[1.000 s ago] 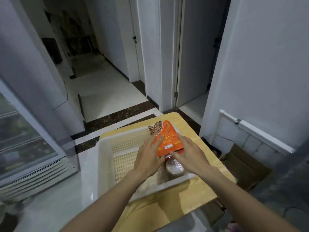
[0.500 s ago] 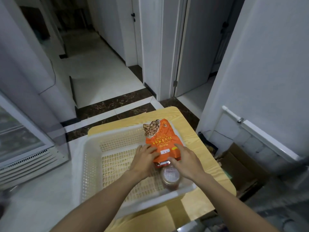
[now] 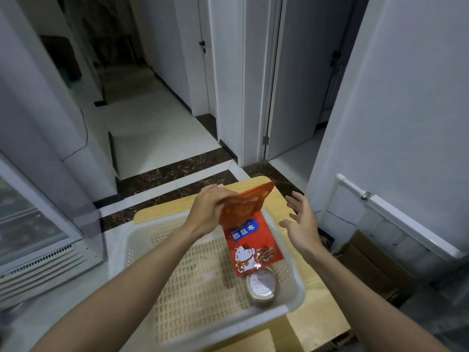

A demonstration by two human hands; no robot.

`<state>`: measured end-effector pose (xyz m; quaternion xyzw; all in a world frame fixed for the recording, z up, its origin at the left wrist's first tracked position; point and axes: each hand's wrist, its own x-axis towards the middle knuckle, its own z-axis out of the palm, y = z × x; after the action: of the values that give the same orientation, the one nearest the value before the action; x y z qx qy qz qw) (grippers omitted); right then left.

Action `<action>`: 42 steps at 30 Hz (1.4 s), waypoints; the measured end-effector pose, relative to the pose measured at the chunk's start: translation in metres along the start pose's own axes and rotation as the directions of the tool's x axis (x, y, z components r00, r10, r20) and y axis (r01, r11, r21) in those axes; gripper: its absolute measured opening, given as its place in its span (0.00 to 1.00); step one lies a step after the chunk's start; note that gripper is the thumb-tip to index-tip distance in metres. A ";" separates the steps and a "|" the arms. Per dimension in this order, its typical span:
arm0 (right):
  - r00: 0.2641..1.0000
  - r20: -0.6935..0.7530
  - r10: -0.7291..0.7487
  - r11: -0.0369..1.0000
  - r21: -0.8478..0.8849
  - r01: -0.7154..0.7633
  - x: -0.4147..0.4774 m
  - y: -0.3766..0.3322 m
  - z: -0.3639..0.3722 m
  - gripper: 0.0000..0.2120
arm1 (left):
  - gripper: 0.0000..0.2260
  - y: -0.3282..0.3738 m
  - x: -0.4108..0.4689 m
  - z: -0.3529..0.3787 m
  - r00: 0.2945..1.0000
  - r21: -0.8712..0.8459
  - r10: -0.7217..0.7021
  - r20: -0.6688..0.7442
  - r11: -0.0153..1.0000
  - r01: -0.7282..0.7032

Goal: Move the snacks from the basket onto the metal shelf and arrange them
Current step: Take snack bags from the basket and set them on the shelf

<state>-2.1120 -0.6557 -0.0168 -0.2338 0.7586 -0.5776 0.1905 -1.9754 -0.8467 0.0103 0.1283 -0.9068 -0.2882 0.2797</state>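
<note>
My left hand [image 3: 208, 212] grips an orange snack pouch [image 3: 245, 204] and holds it lifted above the far right part of the white plastic basket [image 3: 121, 250]. My right hand [image 3: 300, 224] hovers to the right of the pouch with its fingers spread and holds nothing. Inside the basket, under the raised pouch, lies a red snack packet [image 3: 253, 246] with a cat picture. A small round tub with a foil lid [image 3: 261, 287] sits in the basket's near right corner. The metal shelf is not in view.
The basket stands on a small wooden table [image 3: 314, 326]. A glass-fronted cooler [image 3: 33, 237] stands to the left. Cardboard boxes [image 3: 368, 265] lie on the floor at the right, under a white wall. A hallway with doors runs ahead.
My left hand has lifted the orange pouch off the basket, uncovering the red packet beneath. My right hand has let go of the pouch and moved off to the right, open.
</note>
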 end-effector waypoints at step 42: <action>0.945 0.094 0.313 0.831 -0.509 -0.224 0.017 0.011 0.050 0.31 | 0.15 -0.003 -0.043 0.030 0.616 -0.830 -0.767 0.179 0.218 0.513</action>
<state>-2.0997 -0.7023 -0.0411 -0.2144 0.8860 -0.3104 0.2695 -1.9581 -0.8187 -0.0308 0.3850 -0.4709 -0.7433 0.2785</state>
